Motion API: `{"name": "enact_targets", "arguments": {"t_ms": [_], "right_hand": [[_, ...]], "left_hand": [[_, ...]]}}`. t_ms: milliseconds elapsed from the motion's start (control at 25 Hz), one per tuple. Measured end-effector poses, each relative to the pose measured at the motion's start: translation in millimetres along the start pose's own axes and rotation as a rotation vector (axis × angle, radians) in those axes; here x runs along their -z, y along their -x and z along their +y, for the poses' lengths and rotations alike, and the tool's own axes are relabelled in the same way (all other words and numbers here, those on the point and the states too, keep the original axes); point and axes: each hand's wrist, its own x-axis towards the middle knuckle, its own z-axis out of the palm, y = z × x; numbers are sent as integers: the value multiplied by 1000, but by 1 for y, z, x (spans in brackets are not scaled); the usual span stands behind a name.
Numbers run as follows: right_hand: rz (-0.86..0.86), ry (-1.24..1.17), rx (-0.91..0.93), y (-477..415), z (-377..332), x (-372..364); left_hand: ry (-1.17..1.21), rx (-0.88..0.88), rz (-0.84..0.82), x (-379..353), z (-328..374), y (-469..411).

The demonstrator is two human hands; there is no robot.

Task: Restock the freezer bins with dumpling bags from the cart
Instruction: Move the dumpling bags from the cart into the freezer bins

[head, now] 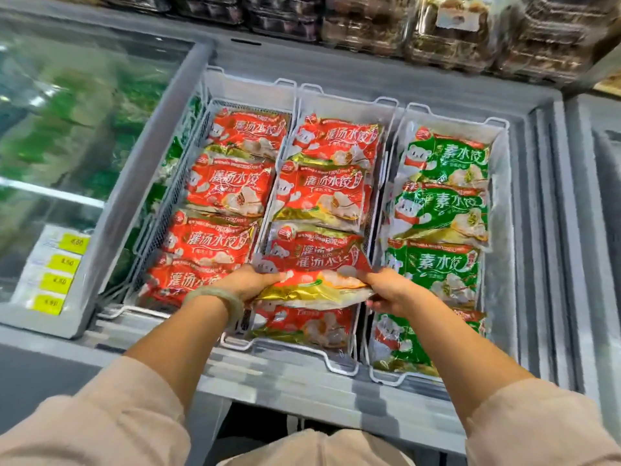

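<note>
An open chest freezer holds three white wire bins side by side. The left bin (pixel 215 85) and the middle bin (pixel 339 366) are packed with red dumpling bags, and the right bin (pixel 500 129) holds green dumpling bags (pixel 447 210). Above the near end of the middle bin I hold one red dumpling bag (pixel 319 274) flat. My left hand (pixel 250 282) grips its left edge and my right hand (pixel 391 290) grips its right edge. A pale bangle sits on my left wrist. The cart is out of view.
A closed glass lid (pixel 67 112) covers the freezer section on the left, with yellow price tags (pixel 58 264) stuck on it. Stacked clear egg cartons (pixel 453 31) line the shelf behind the freezer. The grey freezer rim (pixel 285 388) runs along the front.
</note>
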Motion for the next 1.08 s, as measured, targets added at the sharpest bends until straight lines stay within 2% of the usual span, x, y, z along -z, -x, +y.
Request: {"name": "enact_targets", "arguments": {"t_ms": [120, 280, 360, 440, 600, 760, 840, 920, 1080], "right_hand": [[111, -25, -61, -23, 8, -11], [204, -137, -101, -49, 12, -21], [266, -202, -108, -63, 8, -21], [285, -295, -112, -80, 6, -25], [181, -421, -84, -106, 16, -48], [190, -575, -9, -145, 51, -50], [179, -694, -43, -128, 33, -52], [185, -713, -62, -106, 9, -56], [193, -589, -75, -77, -13, -62]], "left_hand": [[-227, -178, 43, 6, 19, -19], [-456, -221, 33, 17, 36, -56], [-452, -175, -13, 20, 37, -75], [-395, -183, 18, 20, 40, -91], [-396, -227, 34, 23, 39, -121], [-332, -213, -159, 34, 23, -179], [-312, -197, -182, 34, 19, -203], [-312, -194, -116, 32, 43, -173], [-429, -220, -66, 31, 59, -153]]}}
